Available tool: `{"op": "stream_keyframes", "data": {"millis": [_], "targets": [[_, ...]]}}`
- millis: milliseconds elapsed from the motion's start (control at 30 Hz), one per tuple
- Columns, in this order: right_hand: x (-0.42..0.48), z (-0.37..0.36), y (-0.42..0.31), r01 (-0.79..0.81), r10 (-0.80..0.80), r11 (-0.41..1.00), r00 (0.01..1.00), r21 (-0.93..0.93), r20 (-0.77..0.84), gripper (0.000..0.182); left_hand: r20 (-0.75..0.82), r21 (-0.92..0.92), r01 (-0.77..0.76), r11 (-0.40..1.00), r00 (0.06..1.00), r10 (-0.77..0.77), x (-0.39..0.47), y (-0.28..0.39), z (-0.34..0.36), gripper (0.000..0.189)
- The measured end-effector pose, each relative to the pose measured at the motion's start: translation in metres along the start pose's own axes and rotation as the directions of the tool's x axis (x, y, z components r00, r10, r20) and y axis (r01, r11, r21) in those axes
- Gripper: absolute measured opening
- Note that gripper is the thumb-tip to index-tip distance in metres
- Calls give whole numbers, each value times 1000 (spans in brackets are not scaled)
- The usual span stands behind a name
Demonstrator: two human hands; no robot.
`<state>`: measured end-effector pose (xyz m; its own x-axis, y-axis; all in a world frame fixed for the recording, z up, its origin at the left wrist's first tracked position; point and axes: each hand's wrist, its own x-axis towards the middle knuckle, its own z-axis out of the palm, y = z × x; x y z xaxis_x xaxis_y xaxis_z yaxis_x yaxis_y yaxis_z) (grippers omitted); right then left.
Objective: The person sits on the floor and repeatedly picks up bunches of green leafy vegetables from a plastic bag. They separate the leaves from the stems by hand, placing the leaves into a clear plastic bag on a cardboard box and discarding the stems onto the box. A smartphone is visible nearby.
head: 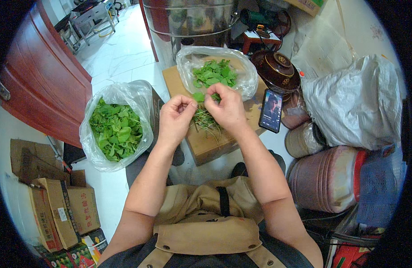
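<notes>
My left hand (178,117) is curled, thumb against forefinger; whether a thin stem lies between them cannot be made out. Close beside it, my right hand (227,106) pinches a small leafy green sprig (199,97), partly hidden by the fingers. Both hands are above a cardboard box (202,150). Thin cut stems (206,122) lie loose on the box just under my hands. Beyond them, an open clear plastic bag (248,80) on the box holds a small heap of green leaves (216,72). To my left, a fuller plastic bag (142,97) is packed with leafy greens (117,130).
A lit smartphone (271,110) leans at the box's right edge, near a dark lidded pot (276,70). Jars, a large ribbed plastic barrel (321,179) and a white woven sack (356,104) crowd the right. Cardboard cartons (82,207) stand lower left, below a red door (45,73).
</notes>
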<state>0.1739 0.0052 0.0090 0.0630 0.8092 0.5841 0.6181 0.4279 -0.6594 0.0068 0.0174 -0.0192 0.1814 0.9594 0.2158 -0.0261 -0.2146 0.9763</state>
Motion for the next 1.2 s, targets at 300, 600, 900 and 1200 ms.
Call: {"op": "stream_keyframes", "data": {"millis": [300,600,900,1200], "targets": [[1,3,15,-659,282,242,750,712,598,8,220,-663,326,674,945,-240,2,5,-2,9],[-2,12,13,-641,240,272,767,718,595,8,60,-478,165,863,986,-155,1,4,2,8],[-7,18,11,-232,183,936,963,265,195,20,-126,314,-215,925,956,265,-7,13,8,11],[32,-6,27,-259,262,949,965,182,7,27,-135,271,-209,940,958,252,-4,10,6,11]]}}
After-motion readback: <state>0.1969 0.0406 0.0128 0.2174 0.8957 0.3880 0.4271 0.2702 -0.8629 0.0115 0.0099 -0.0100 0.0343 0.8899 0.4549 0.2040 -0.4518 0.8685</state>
